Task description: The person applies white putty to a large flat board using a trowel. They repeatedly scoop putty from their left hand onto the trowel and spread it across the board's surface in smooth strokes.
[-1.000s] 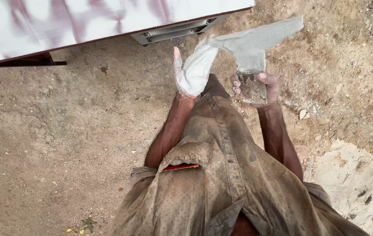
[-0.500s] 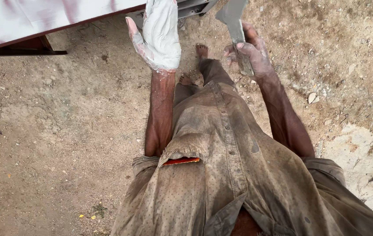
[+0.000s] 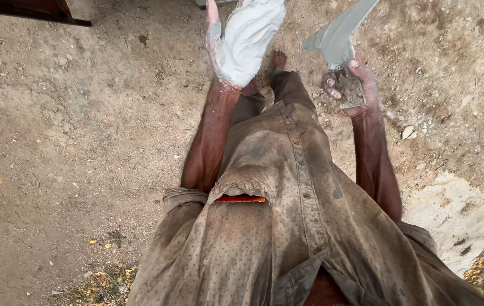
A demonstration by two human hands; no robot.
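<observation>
Both hands drop lower in view than half a second ago — the trowel's blade shows again. Left hand point(image 3: 244, 42), in a white plaster-smeared glove, is raised flat with fingers released, holding nothing. Right hand point(image 3: 352, 88) has its grip clenched on the handle of the trowel point(image 3: 338, 37) — grey blade pointing up over the dirt ground point(image 3: 83, 141).

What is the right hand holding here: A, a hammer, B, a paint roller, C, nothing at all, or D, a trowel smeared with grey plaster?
D: the right hand is closed around the handle of a trowel whose flat pointed blade is coated in grey plaster, while the left hand is covered in pale plaster.
</observation>
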